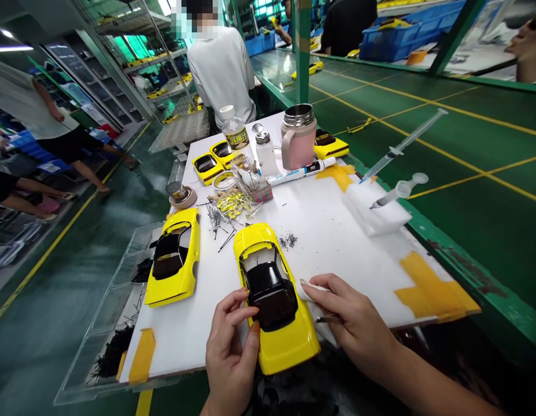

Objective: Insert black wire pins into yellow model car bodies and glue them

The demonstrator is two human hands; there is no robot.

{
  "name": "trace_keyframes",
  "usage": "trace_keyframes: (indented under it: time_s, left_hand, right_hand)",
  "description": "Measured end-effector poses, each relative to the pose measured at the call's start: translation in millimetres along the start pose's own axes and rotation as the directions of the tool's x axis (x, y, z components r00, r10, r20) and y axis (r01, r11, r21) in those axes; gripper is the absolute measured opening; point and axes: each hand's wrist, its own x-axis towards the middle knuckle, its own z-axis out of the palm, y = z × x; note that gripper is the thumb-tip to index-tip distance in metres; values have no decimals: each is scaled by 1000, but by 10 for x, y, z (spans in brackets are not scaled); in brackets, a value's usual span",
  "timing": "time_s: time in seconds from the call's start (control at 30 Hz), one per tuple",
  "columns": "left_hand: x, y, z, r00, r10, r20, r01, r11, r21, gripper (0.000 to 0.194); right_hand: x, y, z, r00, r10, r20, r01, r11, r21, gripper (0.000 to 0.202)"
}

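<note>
A yellow model car body (289,344) with a black roof and dark windows rests at the near edge of the white board (350,254). Its left side is held by my left hand (233,341), the fingertips curled over the window edge. My right hand (350,312) pinches a white cloth (310,292) against the car's right side. A thin dark metal tool (328,319) sticks out from under the same hand; its kind is hidden. Beyond the car lies a scatter of tiny black bits (288,240). A second yellow car body (174,260) sits to the left.
Two syringes stand in a white foam block (376,205) at right. At the back are a pink mug (299,138), a pump bottle (265,151), a marker (305,170) and bagged yellow parts (235,203). A clear tray (83,352) juts out left. A person (222,69) is ahead.
</note>
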Motion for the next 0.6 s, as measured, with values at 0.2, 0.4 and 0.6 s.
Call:
trace_keyframes:
  time_s: [0.2, 0.4, 0.6]
  left_hand:
    - [14, 21, -5, 1000, 22, -7, -22, 1000, -10, 21]
    - [13, 24, -4, 999, 41, -4, -41, 999, -12, 21]
    - [-26, -30, -24, 1000, 30, -9, -30, 999, -29, 21]
  right_hand:
    - [462, -26, -358, 955, 216, -206, -185, 970, 158, 17]
    - [1768, 329, -752, 896, 21, -445, -110, 978, -177, 42]
    - [1831, 229, -753, 906, -57, -420, -68, 958, -278, 32]
